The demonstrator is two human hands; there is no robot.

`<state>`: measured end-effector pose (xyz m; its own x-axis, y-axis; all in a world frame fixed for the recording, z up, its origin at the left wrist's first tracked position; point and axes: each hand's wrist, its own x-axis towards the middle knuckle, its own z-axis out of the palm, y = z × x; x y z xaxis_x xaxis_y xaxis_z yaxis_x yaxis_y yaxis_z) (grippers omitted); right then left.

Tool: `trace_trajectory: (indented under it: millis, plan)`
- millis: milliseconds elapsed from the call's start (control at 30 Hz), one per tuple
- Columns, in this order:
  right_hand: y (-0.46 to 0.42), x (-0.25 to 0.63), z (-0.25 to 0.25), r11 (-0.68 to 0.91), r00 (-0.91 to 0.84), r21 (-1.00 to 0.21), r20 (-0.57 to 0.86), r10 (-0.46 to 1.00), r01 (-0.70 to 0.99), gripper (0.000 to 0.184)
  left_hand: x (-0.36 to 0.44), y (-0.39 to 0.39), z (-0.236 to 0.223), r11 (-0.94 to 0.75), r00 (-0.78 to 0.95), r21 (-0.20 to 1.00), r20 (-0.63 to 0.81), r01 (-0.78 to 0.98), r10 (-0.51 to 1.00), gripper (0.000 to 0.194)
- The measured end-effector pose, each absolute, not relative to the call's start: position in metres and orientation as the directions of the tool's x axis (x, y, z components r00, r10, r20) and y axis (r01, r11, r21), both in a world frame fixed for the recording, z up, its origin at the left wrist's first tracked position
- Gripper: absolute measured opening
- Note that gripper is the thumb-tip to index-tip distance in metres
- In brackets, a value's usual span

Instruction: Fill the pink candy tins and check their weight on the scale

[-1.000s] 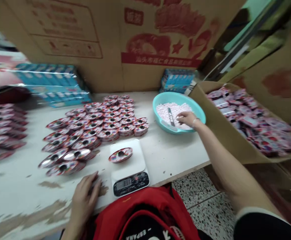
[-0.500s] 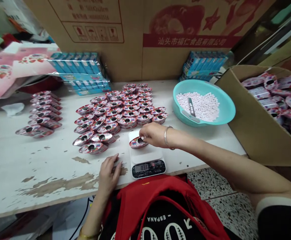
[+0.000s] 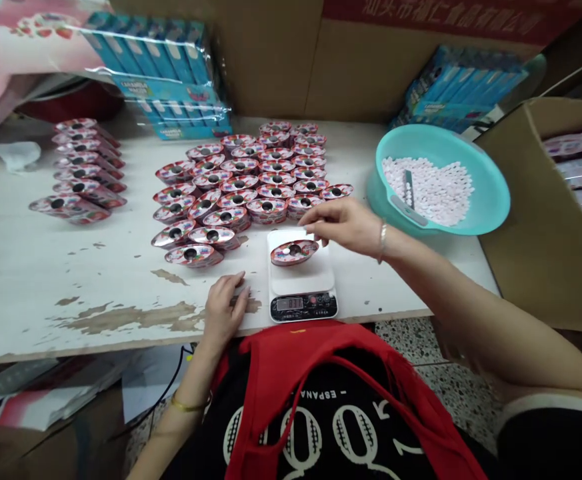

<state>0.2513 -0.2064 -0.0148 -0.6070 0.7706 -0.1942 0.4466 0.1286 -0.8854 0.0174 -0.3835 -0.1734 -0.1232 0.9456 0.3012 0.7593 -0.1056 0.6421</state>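
Observation:
A small white digital scale (image 3: pixel 301 280) stands near the table's front edge with one shiny red candy container (image 3: pixel 293 252) on its platform. My right hand (image 3: pixel 345 225) hovers just above and to the right of that container, fingers pinched together; what they hold, if anything, is too small to see. My left hand (image 3: pixel 225 309) rests flat on the table left of the scale, fingers stretched out. A teal bowl (image 3: pixel 491 193) of small pinkish-white candies, with a scoop lying in it, sits to the right.
Rows of matching containers (image 3: pixel 251 183) lie behind the scale, and a further stack (image 3: pixel 83 170) lies at the left. Blue shrink-wrapped packs (image 3: pixel 171 73) stand at the back. A cardboard box (image 3: pixel 535 233) with packets stands at the right. The white table (image 3: pixel 45 280) has worn paint.
My right hand went from the teal bowl to the container on the scale, then lifted slightly off it. The view has tilted downward. My left hand stayed put.

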Motion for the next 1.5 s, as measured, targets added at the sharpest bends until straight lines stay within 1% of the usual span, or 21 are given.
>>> trace_trajectory:
  millis: [33, 67, 167, 267, 367, 433, 500, 600, 700, 767, 833, 933, 1000, 1067, 1133, 1167, 1233, 1300, 1367, 1433, 1500]
  plan:
    - [-0.206, 0.258, -0.016, 0.008, -0.584, -0.936, -0.212, 0.784, 0.351, 0.011, 0.018, -0.383, -0.173, -0.106, -0.124, 0.644, 0.303, 0.758, 0.945, 0.031]
    - [-0.207, 0.266, -0.017, -0.105, -0.557, -0.96, -0.237, 0.796, 0.26, 0.011, 0.018, -0.383, -0.173, -0.105, -0.126, 0.643, 0.303, 0.759, 0.945, 0.031]
    - [-0.213, 0.289, -0.02, -0.36, -0.474, -0.93, -0.351, 0.808, 0.074, 0.017, 0.019, -0.383, -0.172, -0.091, -0.13, 0.632, 0.294, 0.77, 0.947, 0.031]
    - [-0.224, 0.311, -0.032, -0.497, -0.4, -0.868, -0.455, 0.796, -0.003, 0.021, 0.019, -0.383, -0.171, -0.082, -0.129, 0.624, 0.285, 0.777, 0.95, 0.031]
    - [-0.24, 0.335, -0.054, -0.568, -0.309, -0.822, -0.531, 0.789, -0.038, 0.032, 0.018, -0.382, -0.171, -0.086, -0.122, 0.628, 0.281, 0.773, 0.952, 0.032]
    - [-0.253, 0.352, -0.07, -0.564, -0.216, -0.825, -0.544, 0.811, -0.042, 0.038, 0.017, -0.381, -0.171, -0.092, -0.118, 0.625, 0.286, 0.776, 0.951, 0.033]
    - [-0.269, 0.369, -0.085, -0.515, -0.098, -0.857, -0.513, 0.853, 0.01, 0.041, 0.016, -0.379, -0.172, -0.095, -0.118, 0.618, 0.294, 0.78, 0.949, 0.034]
    - [-0.299, 0.388, -0.102, -0.384, 0.022, -0.894, -0.39, 0.921, 0.229, 0.039, 0.017, -0.376, -0.172, -0.092, -0.115, 0.608, 0.292, 0.789, 0.949, 0.034]
    - [-0.328, 0.39, -0.113, -0.245, -0.008, -0.832, -0.286, 0.958, 0.498, 0.036, 0.019, -0.376, -0.171, -0.08, -0.113, 0.59, 0.283, 0.804, 0.953, 0.032]
    - [-0.341, 0.385, -0.117, -0.172, -0.066, -0.746, -0.278, 0.958, 0.644, 0.037, 0.021, -0.376, -0.169, -0.071, -0.116, 0.584, 0.277, 0.809, 0.954, 0.032]
    - [-0.346, 0.378, -0.12, -0.115, -0.113, -0.645, -0.301, 0.947, 0.755, 0.038, 0.023, -0.376, -0.165, -0.082, -0.118, 0.589, 0.293, 0.804, 0.949, 0.031]
    - [-0.346, 0.368, -0.124, -0.063, -0.14, -0.526, -0.337, 0.931, 0.848, 0.032, 0.03, -0.371, -0.151, -0.156, -0.103, 0.589, 0.382, 0.793, 0.919, 0.034]
    - [-0.344, 0.365, -0.127, -0.043, -0.148, -0.498, -0.339, 0.929, 0.866, 0.028, 0.038, -0.364, -0.138, -0.21, -0.087, 0.573, 0.447, 0.792, 0.89, 0.036]
    - [-0.344, 0.365, -0.129, -0.048, -0.144, -0.504, -0.335, 0.931, 0.862, 0.026, 0.045, -0.356, -0.125, -0.235, -0.075, 0.556, 0.478, 0.797, 0.875, 0.036]
    - [-0.344, 0.365, -0.131, -0.09, -0.126, -0.573, -0.327, 0.937, 0.815, 0.025, 0.05, -0.348, -0.115, -0.237, -0.061, 0.532, 0.483, 0.813, 0.874, 0.036]
    - [-0.344, 0.365, -0.131, -0.124, -0.11, -0.638, -0.315, 0.943, 0.76, 0.025, 0.052, -0.345, -0.111, -0.24, -0.044, 0.513, 0.48, 0.824, 0.876, 0.036]
    - [-0.342, 0.364, -0.131, -0.203, -0.067, -0.786, -0.296, 0.953, 0.584, 0.028, 0.055, -0.34, -0.107, -0.257, 0.014, 0.456, 0.471, 0.852, 0.882, 0.037]
    - [-0.34, 0.36, -0.129, -0.276, -0.028, -0.88, -0.311, 0.95, 0.386, 0.033, 0.057, -0.337, -0.105, -0.293, 0.089, 0.391, 0.463, 0.872, 0.882, 0.038]
    - [-0.336, 0.356, -0.127, -0.349, -0.025, -0.906, -0.365, 0.931, 0.241, 0.038, 0.059, -0.333, -0.104, -0.349, 0.169, 0.337, 0.464, 0.874, 0.869, 0.04]
    - [-0.334, 0.35, -0.124, -0.426, -0.059, -0.894, -0.437, 0.898, 0.135, 0.043, 0.063, -0.328, -0.103, -0.4, 0.232, 0.3, 0.467, 0.866, 0.853, 0.04]
    - [-0.332, 0.343, -0.12, -0.508, -0.104, -0.861, -0.508, 0.855, 0.024, 0.045, 0.067, -0.323, -0.102, -0.401, 0.233, 0.301, 0.466, 0.865, 0.854, 0.042]
